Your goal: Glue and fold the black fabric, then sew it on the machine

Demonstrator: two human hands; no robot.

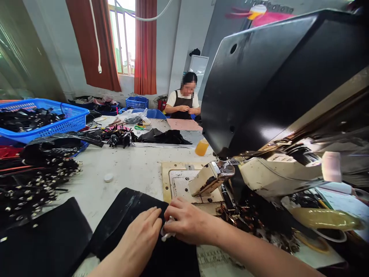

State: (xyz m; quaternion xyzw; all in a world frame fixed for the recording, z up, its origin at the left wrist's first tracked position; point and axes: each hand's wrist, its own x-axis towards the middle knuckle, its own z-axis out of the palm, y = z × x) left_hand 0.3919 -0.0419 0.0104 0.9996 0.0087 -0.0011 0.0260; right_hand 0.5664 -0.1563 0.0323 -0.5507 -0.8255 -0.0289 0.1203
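Observation:
My left hand [140, 234] lies with its fingers stretched out over a flat black panel [125, 207] that looks like fabric or leather. Close beside it, my right hand [187, 221] is closed around a small crumpled white wad [167, 232], perhaps tissue or cloth, and presses it against the panel. A pale scuff shows on the panel's far part. Another black piece [49, 238] lies to the left, touching or nearly touching the panel. My forearm and hands cover part of the panel.
A black sewing machine head [259, 84] looms at the right above its post [204, 179]. Straps with white ends [37, 184] are heaped at left, near a blue basket [66, 122]. A white cap [108, 177] lies on the table. Across it sits a person [183, 105].

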